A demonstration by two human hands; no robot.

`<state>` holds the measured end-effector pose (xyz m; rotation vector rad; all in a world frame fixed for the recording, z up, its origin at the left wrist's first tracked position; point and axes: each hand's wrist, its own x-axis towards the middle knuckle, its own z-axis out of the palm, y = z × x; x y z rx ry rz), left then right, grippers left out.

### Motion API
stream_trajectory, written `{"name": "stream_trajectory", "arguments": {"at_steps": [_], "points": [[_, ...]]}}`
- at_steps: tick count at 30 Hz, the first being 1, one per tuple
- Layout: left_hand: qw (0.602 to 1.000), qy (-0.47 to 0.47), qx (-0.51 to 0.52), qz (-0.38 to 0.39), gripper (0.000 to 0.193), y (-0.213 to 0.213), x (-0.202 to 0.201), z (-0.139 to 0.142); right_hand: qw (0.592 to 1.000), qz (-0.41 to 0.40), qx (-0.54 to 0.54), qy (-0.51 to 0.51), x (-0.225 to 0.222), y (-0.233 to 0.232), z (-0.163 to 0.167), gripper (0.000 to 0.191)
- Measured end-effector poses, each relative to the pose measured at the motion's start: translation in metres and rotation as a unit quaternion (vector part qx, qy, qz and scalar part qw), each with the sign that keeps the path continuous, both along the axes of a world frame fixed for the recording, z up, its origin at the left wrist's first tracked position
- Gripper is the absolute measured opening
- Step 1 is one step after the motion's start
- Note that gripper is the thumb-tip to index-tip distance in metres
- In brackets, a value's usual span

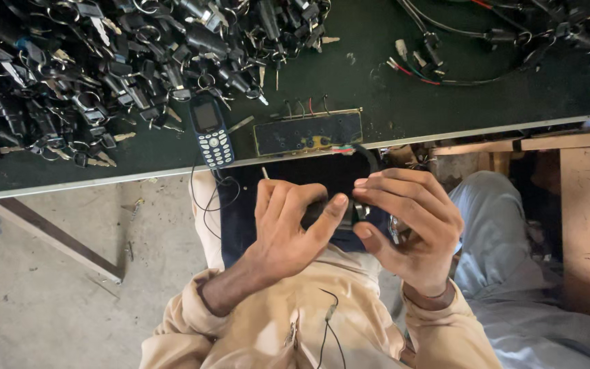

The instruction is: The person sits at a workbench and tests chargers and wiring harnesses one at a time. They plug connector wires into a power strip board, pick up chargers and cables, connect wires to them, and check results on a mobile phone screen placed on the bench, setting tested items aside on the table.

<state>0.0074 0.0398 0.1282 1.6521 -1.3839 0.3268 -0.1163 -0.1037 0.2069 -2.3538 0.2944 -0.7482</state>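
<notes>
nearest the camera, over the lap of the beige jacket (pixel 349 321), both hands meet on one small black plastic part with a metal end (pixel 322 213). the left hand (pixel 288 232) curls its fingers over the part's left end, its thumb stretched across the front. the right hand (pixel 411 225) wraps the right end, fingers pressed together and bent over the top. the part lies between the two palms, its long axis running left to right, and both hands are about equally close; most of it is hidden. a black cable (pixel 367 156) loops up from it toward the table edge.

farther off, on the dark green table (pixel 377 82), lie one dark rectangular board with coloured wire stubs (pixel 308 133), one blue keypad phone (pixel 211 130), one big heap of black keyed lock parts (pixel 104 61), too many to count, and one tangle of black wires with red strands (pixel 459 48).
</notes>
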Motion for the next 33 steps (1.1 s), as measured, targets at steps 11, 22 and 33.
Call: {"name": "stream_trajectory", "arguments": {"at_steps": [11,22,33], "points": [[0.994,0.109,-0.007,0.008,0.068,-0.008,-0.022,-0.013,0.997,-0.059,-0.003,-0.046,0.002,0.018,-0.018,0.020],[0.970,0.162,0.159,-0.086,0.060,-0.011,0.025,0.008,0.924,0.005,0.342,0.168,-0.124,-0.029,-0.080,0.022],[0.848,0.127,0.435,-0.274,0.052,-0.010,0.000,-0.041,0.801,-0.379,0.395,0.243,-0.229,-0.096,-0.257,0.026]]}}
